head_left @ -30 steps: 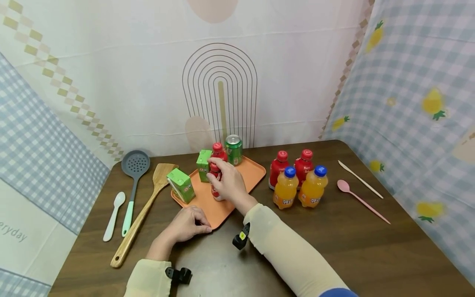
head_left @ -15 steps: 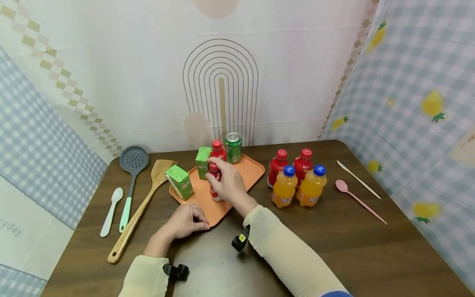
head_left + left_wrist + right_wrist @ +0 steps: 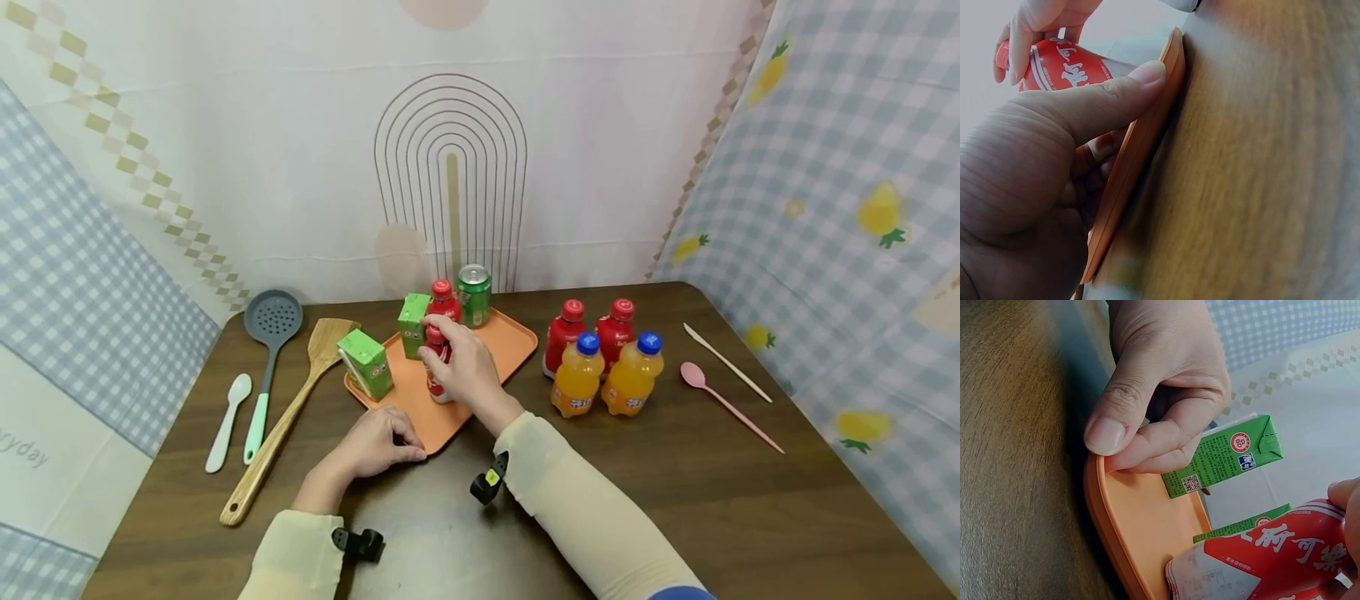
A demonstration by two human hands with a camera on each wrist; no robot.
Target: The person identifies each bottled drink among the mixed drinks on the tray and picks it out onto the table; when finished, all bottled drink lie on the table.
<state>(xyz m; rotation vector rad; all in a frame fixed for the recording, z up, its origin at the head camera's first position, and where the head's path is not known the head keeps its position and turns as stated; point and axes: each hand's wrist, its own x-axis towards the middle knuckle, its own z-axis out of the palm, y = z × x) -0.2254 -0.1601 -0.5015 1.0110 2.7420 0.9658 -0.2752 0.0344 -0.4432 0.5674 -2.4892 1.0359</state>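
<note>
In the head view my right hand (image 3: 467,365) holds a red cola bottle (image 3: 437,387) near its cap. The bottle is upright on an orange tray (image 3: 498,340); its base meets the tray floor in the right wrist view. My left hand (image 3: 378,442) pinches the tray's near corner, its thumb (image 3: 1129,94) on the rim and the other fingers curled beneath, partly hidden. Also on the tray are a green drink carton (image 3: 367,367) at the left, a second green carton (image 3: 414,325) behind it, another red bottle (image 3: 444,304) and a green can (image 3: 474,296).
Two red bottles (image 3: 563,337) and two orange-drink bottles (image 3: 577,382) stand right of the tray. Farther right lie a pink spoon (image 3: 693,375) and a pale knife (image 3: 727,363). On the left lie a wooden spatula (image 3: 288,417), a grey skimmer (image 3: 273,318) and a white spoon (image 3: 228,423).
</note>
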